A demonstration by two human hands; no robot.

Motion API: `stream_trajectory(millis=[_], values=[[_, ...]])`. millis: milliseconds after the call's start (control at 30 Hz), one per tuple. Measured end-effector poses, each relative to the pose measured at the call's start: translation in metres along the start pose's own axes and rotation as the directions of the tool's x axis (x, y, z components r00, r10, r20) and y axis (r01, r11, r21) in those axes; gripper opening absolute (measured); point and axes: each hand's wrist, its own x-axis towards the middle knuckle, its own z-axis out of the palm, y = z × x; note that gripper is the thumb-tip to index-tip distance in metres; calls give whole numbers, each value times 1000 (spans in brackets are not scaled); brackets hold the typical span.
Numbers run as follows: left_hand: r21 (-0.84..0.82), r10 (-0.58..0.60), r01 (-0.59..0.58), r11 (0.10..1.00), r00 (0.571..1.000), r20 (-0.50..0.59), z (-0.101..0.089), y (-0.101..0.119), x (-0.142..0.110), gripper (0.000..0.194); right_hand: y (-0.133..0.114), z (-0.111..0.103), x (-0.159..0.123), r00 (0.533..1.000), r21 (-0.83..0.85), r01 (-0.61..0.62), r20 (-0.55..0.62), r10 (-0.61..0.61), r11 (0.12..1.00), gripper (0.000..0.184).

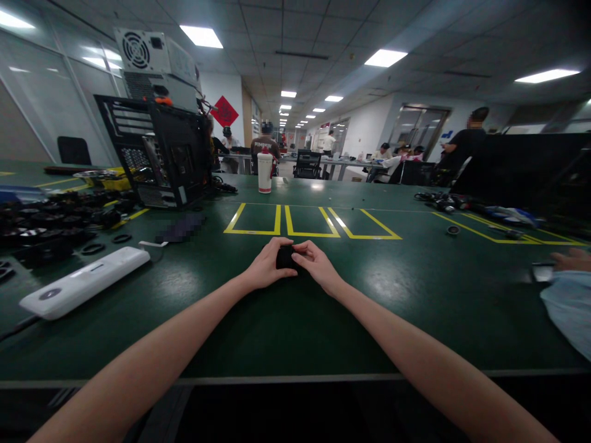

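Note:
A small black part (285,258) lies between my hands, low over the green table (221,332). Its exact kind is too dark and too covered to make out. My left hand (270,264) curls around its left side, thumb in front and fingers behind. From the right, my right hand (316,264) pinches its edge with thumb and fingertips. Just beyond my hands are yellow tape outlines (313,235) on the tabletop.
At left are a white power strip (87,283), black rings (93,249), a heap of dark parts (50,215) and an open computer case (161,154). A white cup (265,171) stands ahead. A co-worker's sleeve (570,307) reaches in at right, near a small round part (453,230).

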Motion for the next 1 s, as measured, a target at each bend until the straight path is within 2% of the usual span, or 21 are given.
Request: stream_trajectory(millis=[167,367,533,767,900,1000], values=[[0,-5,5,1000,1000,-6,1,-1,0,61,3,-1,2,998,-17,-68,10,69,998,28],[26,11,-11,1000,1000,-6,1,-3,0,60,3,1,-3,998,96,-34,57,29,995,29],[31,1,-2,1000,1000,10,0,-1,1,60,-2,3,-3,1000,49,-4,2,4,999,19],[30,-1,1,1000,1000,9,0,-1,1,60,-3,1,0,997,-28,-73,15,73,997,31],[31,-6,6,1000,1000,7,0,-1,1,60,-1,0,-3,995,48,-67,79,63,997,32],[22,-1,1,1000,1000,2,0,-2,1,60,0,1,-5,996,99,-34,81,26,994,29]])
